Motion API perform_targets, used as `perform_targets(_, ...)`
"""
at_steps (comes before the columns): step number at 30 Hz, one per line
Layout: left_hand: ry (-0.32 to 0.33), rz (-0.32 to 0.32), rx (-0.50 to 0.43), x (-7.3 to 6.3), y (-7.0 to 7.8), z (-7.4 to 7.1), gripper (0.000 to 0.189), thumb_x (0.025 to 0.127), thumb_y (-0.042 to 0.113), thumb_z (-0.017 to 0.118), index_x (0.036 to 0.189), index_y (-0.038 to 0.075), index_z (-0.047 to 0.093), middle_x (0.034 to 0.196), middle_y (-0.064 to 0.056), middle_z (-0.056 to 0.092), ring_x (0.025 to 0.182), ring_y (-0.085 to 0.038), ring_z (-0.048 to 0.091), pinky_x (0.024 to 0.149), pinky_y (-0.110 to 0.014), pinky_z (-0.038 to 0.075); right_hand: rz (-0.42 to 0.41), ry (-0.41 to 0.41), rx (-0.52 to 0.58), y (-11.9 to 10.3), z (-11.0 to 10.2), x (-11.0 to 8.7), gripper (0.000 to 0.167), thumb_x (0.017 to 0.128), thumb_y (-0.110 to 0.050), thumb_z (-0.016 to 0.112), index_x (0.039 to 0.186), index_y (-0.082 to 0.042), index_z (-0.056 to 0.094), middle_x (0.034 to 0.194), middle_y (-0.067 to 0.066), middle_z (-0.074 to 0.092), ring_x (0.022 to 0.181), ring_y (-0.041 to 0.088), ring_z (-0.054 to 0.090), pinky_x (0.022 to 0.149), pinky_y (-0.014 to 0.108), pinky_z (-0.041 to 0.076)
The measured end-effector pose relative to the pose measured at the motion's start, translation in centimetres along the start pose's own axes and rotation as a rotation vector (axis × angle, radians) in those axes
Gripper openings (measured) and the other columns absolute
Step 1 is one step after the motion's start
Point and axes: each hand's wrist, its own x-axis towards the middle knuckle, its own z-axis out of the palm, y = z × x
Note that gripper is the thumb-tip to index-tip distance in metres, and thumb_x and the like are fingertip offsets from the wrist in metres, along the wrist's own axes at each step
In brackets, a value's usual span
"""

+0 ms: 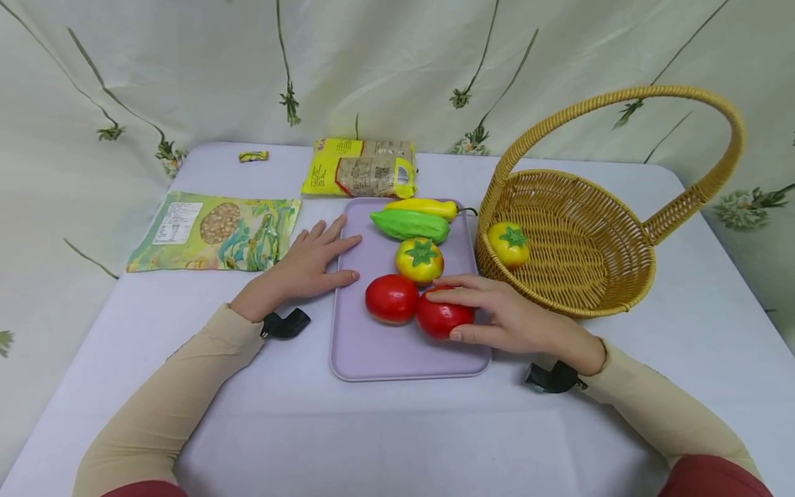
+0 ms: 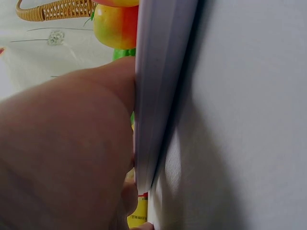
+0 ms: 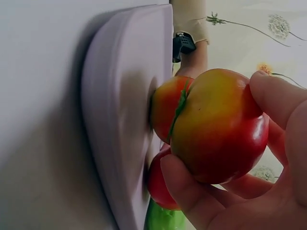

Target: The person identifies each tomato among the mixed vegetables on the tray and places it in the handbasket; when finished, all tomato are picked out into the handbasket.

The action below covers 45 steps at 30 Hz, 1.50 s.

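My right hand (image 1: 506, 314) grips a red tomato (image 1: 439, 319) over the right side of a lilac tray (image 1: 366, 355). In the right wrist view, fingers and thumb curl round this tomato (image 3: 225, 129), whose yellowish side and green leaf face down toward the tray. Just left of it lies another red tomato (image 1: 391, 299). Behind them sits a yellow tomato (image 1: 415, 261) with its green leaf up. My left hand (image 1: 310, 262) lies with spread, straight fingers at the tray's left edge, thumb and index finger over the rim.
A green pepper (image 1: 410, 226) and a yellow pepper (image 1: 425, 207) lie at the tray's far end. Right of the tray stands a tall-handled wicker basket (image 1: 640, 276) holding a yellow tomato (image 1: 509, 245). Behind are a yellow packet (image 1: 360, 168), a green bag (image 1: 217, 231) and a small wrapped sweet (image 1: 253, 157).
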Motion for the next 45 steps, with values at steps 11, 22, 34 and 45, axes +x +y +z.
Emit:
perform_targets(11, -0.005, -0.004, 0.000, 0.0, 0.0, 0.1, 0.071, 0.097, 0.045, 0.061, 0.159, 0.019, 0.038, 0.173, -0.016, 0.008, 0.157, -0.052, 0.003, 0.124, -0.071, 0.002, -0.059, 0.133, -0.025, -0.7, -2.3, -0.8, 0.054, 0.083, -0.012, 0.083, 0.134, -0.014, 0.066, 0.144, 0.015, 0.058, 0.129, 0.032, 0.057, 0.089, 0.036, 0.062)
perform_targets(22, -0.010, -0.014, -0.002, 0.1, 0.0, 0.3, 0.072, 0.096, 0.046, 0.061, 0.159, 0.020, 0.038, 0.173, -0.015, 0.007, 0.157, -0.052, 0.002, 0.124, -0.070, 0.001, -0.030, 0.287, -0.200, -0.6, -5.6, -2.7, 0.062, 0.073, -0.003, 0.087, 0.131, -0.010, 0.068, 0.140, 0.014, 0.063, 0.125, 0.032, 0.061, 0.087, 0.027, 0.060)
perform_targets(34, 0.000, -0.010, -0.002, -0.1, -0.1, 0.1, 0.071, 0.096, 0.045, 0.061, 0.158, 0.018, 0.039, 0.173, -0.016, 0.007, 0.157, -0.052, 0.003, 0.124, -0.071, 0.002, 0.097, 0.378, -0.223, 0.6, -8.0, -4.5, 0.063, 0.077, 0.000, 0.085, 0.136, -0.008, 0.065, 0.142, 0.016, 0.061, 0.121, 0.036, 0.062, 0.091, 0.001, 0.042)
perform_targets(45, 0.007, 0.001, 0.005, 0.1, -0.2, 0.2, 0.071, 0.097, 0.045, 0.060, 0.158, 0.018, 0.039, 0.173, -0.016, 0.008, 0.157, -0.052, 0.003, 0.124, -0.071, 0.003, 0.188, 0.392, -0.187, 2.8, -8.8, -5.3, 0.060, 0.082, 0.001, 0.081, 0.139, -0.007, 0.063, 0.140, 0.019, 0.059, 0.119, 0.029, 0.059, 0.087, -0.002, 0.043)
